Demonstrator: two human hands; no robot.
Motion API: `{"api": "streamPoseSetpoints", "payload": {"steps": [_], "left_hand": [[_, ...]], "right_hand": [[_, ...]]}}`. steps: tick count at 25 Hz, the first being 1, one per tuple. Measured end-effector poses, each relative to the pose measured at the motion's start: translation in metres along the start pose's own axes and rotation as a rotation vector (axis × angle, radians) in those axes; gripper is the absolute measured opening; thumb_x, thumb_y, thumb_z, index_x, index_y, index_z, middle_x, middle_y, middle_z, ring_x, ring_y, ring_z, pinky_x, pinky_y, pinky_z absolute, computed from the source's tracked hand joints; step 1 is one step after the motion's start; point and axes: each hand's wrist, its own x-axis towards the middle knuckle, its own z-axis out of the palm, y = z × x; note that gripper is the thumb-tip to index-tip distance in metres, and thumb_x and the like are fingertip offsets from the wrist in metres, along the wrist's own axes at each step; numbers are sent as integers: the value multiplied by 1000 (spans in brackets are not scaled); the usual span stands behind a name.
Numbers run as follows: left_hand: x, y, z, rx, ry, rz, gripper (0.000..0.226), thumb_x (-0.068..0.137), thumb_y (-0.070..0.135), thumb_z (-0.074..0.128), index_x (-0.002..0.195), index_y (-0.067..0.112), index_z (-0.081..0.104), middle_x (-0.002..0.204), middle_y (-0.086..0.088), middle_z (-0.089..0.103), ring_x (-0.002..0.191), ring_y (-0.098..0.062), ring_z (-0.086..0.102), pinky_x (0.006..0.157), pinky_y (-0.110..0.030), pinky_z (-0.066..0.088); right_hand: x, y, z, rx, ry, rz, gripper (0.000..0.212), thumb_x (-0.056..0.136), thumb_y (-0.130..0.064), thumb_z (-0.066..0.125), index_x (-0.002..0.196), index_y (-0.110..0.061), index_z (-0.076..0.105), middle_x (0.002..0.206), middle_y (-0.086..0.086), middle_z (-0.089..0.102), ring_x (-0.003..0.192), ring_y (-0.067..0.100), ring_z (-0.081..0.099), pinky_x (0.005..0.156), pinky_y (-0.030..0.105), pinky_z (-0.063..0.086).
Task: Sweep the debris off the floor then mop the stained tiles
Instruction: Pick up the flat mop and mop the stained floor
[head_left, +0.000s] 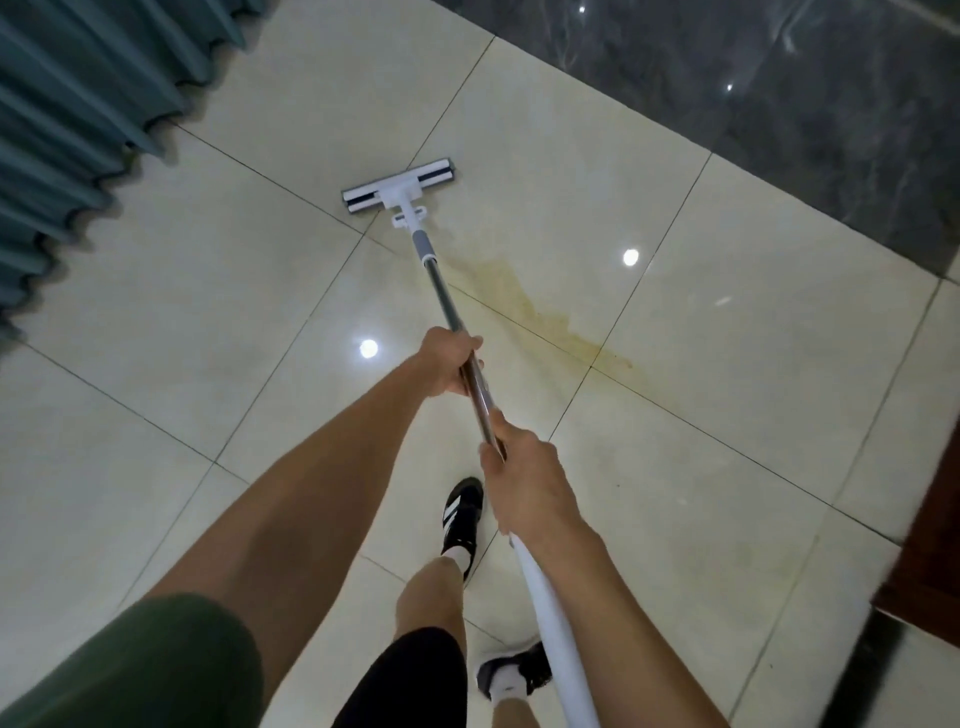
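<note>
A flat mop with a white and grey head (399, 186) lies on the cream floor tiles (208, 322), ahead of me and a little left of centre. Its metal handle (441, 291) runs back toward me and turns into a white grip section lower down. My left hand (448, 364) grips the metal handle from the left. My right hand (524, 478) holds the handle lower down, where the metal meets the white part. A yellowish-brown stain (540, 306) streaks across the tiles just right of the handle, behind the mop head.
Teal curtains (78, 130) hang along the left edge. Dark glossy marble flooring (779, 104) borders the tiles at the upper right. A dark wooden piece of furniture (930, 545) stands at the right edge. My feet in black-and-white shoes (462, 514) are below the hands.
</note>
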Motion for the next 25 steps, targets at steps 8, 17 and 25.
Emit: {"api": "streamPoseSetpoints", "payload": {"steps": [8,17,25], "left_hand": [[-14,-54,-1,37,-11,-56,25,95,5,64,116,-5,54,89,-19,60,76,-32,65,46,-45,56],[-139,-263,58,175,-82,-38,23,95,6,64,112,-5,55,83,-17,59,70,-29,65,39,-39,54],[-260,-440,120,284,-164,-70,18,95,9,63,104,-6,57,78,-18,65,65,-33,70,57,-52,61]], "right_hand": [[-38,39,45,-9,22,34,49,104,-32,40,152,-39,32,85,-6,54,70,15,53,58,25,39],[-223,196,124,168,17,138,45,105,-29,40,150,-37,38,77,-4,59,61,12,59,58,29,57],[-389,330,172,157,39,181,47,105,-28,40,151,-37,38,75,-6,58,60,6,53,48,14,37]]}}
